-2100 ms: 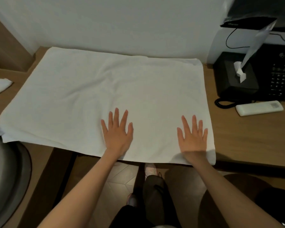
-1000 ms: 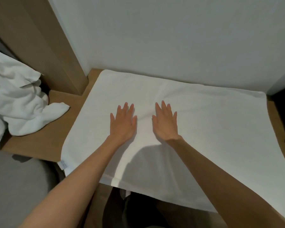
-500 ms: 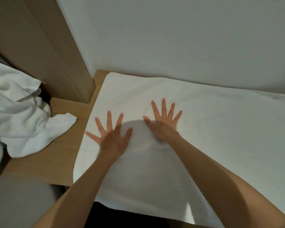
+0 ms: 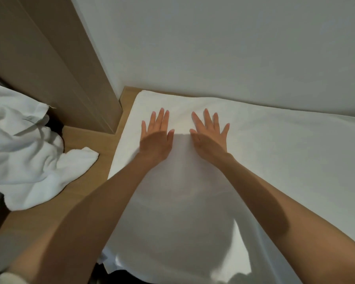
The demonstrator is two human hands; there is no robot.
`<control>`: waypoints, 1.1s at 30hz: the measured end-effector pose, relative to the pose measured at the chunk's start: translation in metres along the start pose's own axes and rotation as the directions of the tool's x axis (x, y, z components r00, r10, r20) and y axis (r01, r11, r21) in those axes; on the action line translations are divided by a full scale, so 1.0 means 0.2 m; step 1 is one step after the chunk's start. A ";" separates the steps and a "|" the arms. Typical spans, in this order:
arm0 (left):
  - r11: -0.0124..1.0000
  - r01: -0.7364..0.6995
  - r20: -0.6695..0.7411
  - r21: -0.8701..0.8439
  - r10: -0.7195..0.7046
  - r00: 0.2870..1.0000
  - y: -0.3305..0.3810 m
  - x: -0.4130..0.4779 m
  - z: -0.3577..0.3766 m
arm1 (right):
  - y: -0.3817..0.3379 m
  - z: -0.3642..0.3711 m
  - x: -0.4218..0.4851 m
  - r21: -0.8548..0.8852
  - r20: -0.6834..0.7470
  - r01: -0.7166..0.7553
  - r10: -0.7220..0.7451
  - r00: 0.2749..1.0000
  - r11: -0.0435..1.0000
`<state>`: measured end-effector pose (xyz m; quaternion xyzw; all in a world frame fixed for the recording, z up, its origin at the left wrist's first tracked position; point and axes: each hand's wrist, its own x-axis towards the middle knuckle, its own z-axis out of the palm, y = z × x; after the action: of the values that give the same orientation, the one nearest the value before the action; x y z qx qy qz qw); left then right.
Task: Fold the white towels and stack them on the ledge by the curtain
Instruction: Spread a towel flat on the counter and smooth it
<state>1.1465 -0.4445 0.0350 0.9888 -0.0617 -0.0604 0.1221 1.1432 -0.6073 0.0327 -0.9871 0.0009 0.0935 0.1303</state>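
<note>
A large white towel (image 4: pixel 275 160) lies spread flat over the wooden desk, its far edge along the white wall. My left hand (image 4: pixel 156 138) and my right hand (image 4: pixel 210 138) lie palm down on its far left part, side by side, fingers straight and pointing toward the wall. Neither hand holds anything. A heap of crumpled white towels (image 4: pixel 23 152) lies on the wooden surface to the left.
A tall wooden panel (image 4: pixel 55 64) rises at the left, beside the desk's far left corner. Bare wooden desk surface (image 4: pixel 90 181) shows between the heap and the flat towel. The towel's near edge hangs over the desk front.
Both hands have slid further away from me, toward the wall, across the towel's left part. The fingers have drawn closer together than half a second ago. The view has moved closer.
</note>
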 end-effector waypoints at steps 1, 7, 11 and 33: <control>1.000 0.016 0.026 -0.022 -0.015 1.000 -0.02 0.04 0.00 | 0.01 0.01 0.03 0.002 0.000 0.009 -0.009 1.000 1.000; 0.997 0.080 -0.063 0.021 -0.078 0.995 -0.17 0.14 0.06 | 0.01 0.09 0.08 -0.096 -0.080 0.011 -0.019 0.997 0.995; 0.992 0.126 -0.135 0.004 -0.124 0.983 -0.18 0.15 0.08 | 0.01 0.10 0.08 -0.120 -0.123 0.020 -0.035 0.992 0.993; 0.893 0.182 -0.139 -0.411 -0.259 0.956 -0.34 -0.90 -0.28 | -0.35 -0.20 -0.53 0.206 -0.104 0.241 -0.224 0.969 0.948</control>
<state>0.9836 -0.3414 0.0908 0.9456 0.0767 0.0097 0.3159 1.0474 -0.5518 0.1089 -0.9631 -0.1000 0.0374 0.2472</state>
